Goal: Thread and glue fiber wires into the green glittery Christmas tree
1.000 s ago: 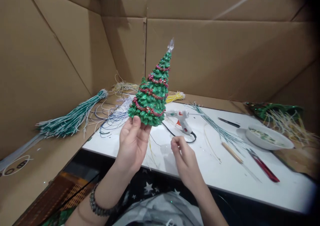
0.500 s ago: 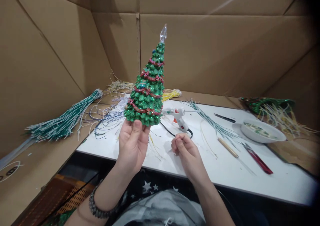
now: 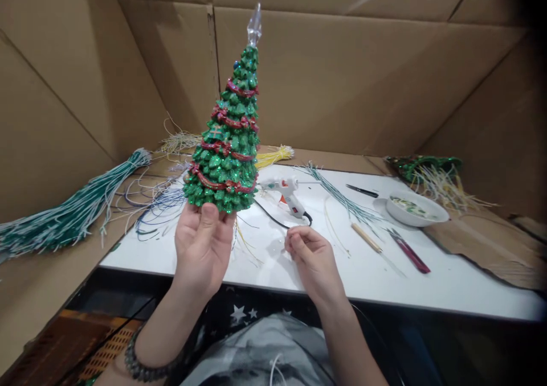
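A green glittery Christmas tree (image 3: 228,147) with red garlands and a clear pointed tip stands tilted slightly to the right above the table. My left hand (image 3: 205,249) grips it at the base, thumb in front and fingers behind. My right hand (image 3: 310,261) is held over the white table, its fingers pinched together; whatever they hold, if anything, is too small to make out. Just behind that hand lies a white glue gun (image 3: 286,191) with a black cord.
Green wires (image 3: 81,209) lie at the left, yellow ones (image 3: 276,156) behind the tree. To the right are a wooden-handled awl (image 3: 366,238), red-handled cutters (image 3: 410,252), a black pen-like tool (image 3: 362,191) and a white bowl (image 3: 416,209). Cardboard walls (image 3: 342,84) surround the table.
The whole view has shifted, so the table things appear further left. The tree appears further left and higher, still in my left hand. My right hand keeps its pinch.
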Demonstrator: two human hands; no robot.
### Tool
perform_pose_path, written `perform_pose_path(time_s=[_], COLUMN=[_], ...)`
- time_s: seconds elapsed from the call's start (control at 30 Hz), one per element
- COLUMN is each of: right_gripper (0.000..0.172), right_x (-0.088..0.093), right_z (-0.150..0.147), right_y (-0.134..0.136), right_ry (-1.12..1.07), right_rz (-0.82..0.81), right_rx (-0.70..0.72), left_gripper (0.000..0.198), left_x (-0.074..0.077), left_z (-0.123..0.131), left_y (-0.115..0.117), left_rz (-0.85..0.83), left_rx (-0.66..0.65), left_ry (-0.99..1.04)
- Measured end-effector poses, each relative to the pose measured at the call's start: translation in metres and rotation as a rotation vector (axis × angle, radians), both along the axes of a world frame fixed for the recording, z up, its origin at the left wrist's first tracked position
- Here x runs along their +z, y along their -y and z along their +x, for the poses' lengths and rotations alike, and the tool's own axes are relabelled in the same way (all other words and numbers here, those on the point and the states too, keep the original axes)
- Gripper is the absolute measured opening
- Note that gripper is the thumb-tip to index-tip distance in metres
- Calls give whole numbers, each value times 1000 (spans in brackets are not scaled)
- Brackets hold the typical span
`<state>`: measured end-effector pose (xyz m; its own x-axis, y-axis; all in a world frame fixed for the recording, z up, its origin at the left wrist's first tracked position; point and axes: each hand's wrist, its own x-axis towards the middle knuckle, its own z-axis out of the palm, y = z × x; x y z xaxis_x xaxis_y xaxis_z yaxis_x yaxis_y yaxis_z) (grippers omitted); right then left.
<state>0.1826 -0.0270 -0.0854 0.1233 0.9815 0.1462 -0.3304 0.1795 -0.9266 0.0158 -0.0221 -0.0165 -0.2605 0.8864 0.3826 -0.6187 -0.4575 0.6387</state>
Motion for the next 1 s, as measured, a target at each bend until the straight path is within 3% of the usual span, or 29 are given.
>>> perform_pose_path(time_s=[0.43,0.67,1.0], right_gripper=[18,16,32], right_x=[-1,9,11], right_z=[2,1,-2], right_y=[2,6,10], right_ry=[-120,-170,-186], right_rz=[-24,-18,-29], right_rx=[27,87,106], left_gripper=[34,32,31], left_x=[3,2,1], left_z=[-2,-3,-4], left_y=[0,2,0], left_rz=[15,16,46], left_rx=[23,7,42], left_ry=[10,28,-24])
